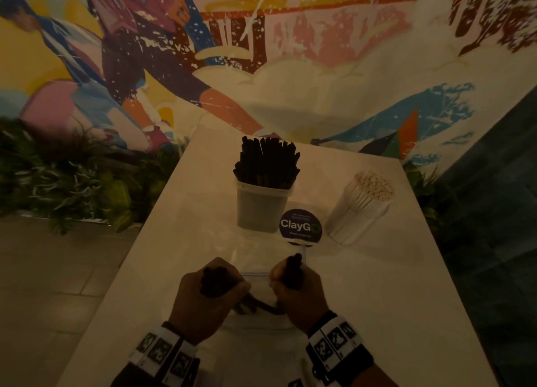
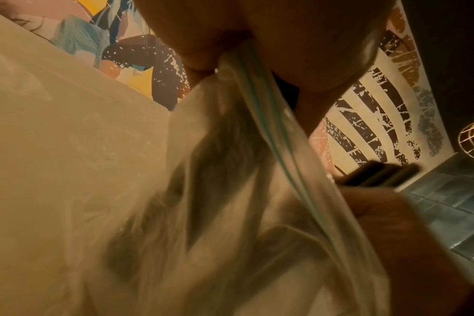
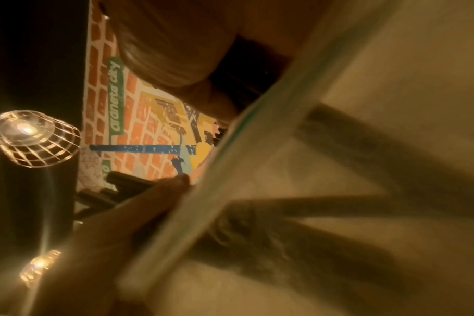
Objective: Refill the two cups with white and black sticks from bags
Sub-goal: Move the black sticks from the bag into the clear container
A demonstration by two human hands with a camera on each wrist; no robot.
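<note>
On the white table (image 1: 377,285) stands a clear cup (image 1: 263,206) packed with black sticks (image 1: 267,162). To its right a tilted clear cup (image 1: 356,221) holds white sticks (image 1: 373,184). Near the front edge, my left hand (image 1: 215,285) grips a bundle of black sticks (image 1: 213,279). My right hand (image 1: 293,282) grips a smaller bundle (image 1: 292,267). Both hands also hold the mouth of a clear zip bag (image 1: 258,322) between them, with a few black sticks inside. In the left wrist view my fingers (image 2: 203,59) pinch the bag's zip edge (image 2: 271,132).
A round purple ClayGo sign (image 1: 300,223) on a thin stand sits between the cups and my hands. A painted mural wall (image 1: 261,52) rises behind the table, with green plants (image 1: 72,177) at the left. The table drops off at its left and right sides.
</note>
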